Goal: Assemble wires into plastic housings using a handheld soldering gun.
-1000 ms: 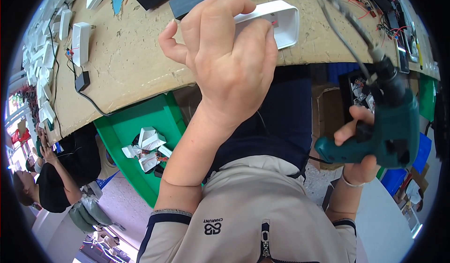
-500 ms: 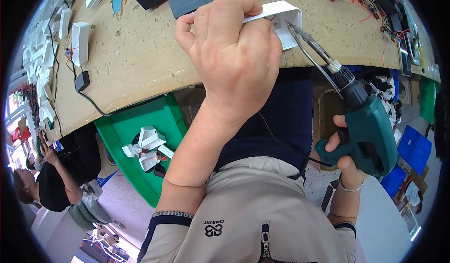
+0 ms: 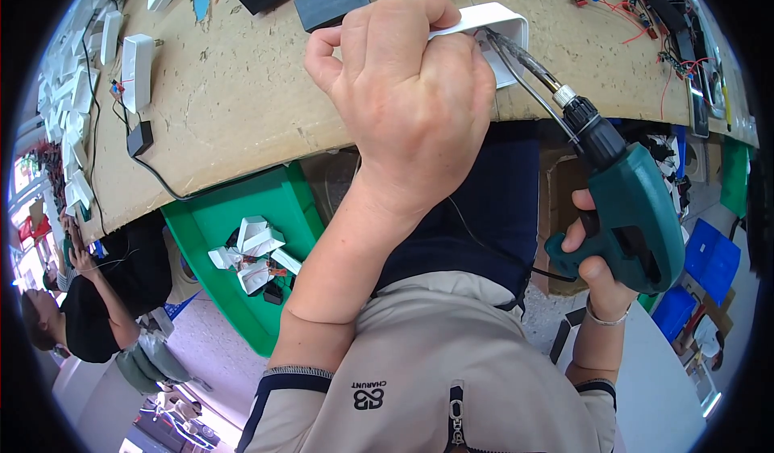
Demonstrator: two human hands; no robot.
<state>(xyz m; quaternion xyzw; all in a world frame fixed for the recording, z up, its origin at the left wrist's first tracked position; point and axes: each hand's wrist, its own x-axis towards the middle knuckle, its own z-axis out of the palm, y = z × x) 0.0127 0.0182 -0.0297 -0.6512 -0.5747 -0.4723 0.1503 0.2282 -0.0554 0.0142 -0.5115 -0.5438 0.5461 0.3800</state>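
Observation:
My left hand point(image 3: 411, 98) is closed on a white plastic housing point(image 3: 516, 29) above the near edge of the table. The housing is hollow, and its open side faces the tool; my fingers hide most of its left part. In my right hand point(image 3: 592, 243) is a dark green soldering gun point(image 3: 641, 211), gripped by its handle with a finger at the black trigger. Its metal tip and a thin feed tube beside it reach into the opening of the housing. What the tip touches inside cannot be made out.
A green tray point(image 3: 205, 251) with white housings and small parts stands below the table edge at left. White housings point(image 3: 137, 74) crowd the table's left side. Black boxes point(image 3: 330, 3) lie at the back; circuit boards with red wires point(image 3: 625, 5) lie at right. Another person point(image 3: 97, 308) sits at far left.
The soldering gun's tip has moved left and slightly up, deeper into the housing. My left hand and the housing have shifted a little to the right.

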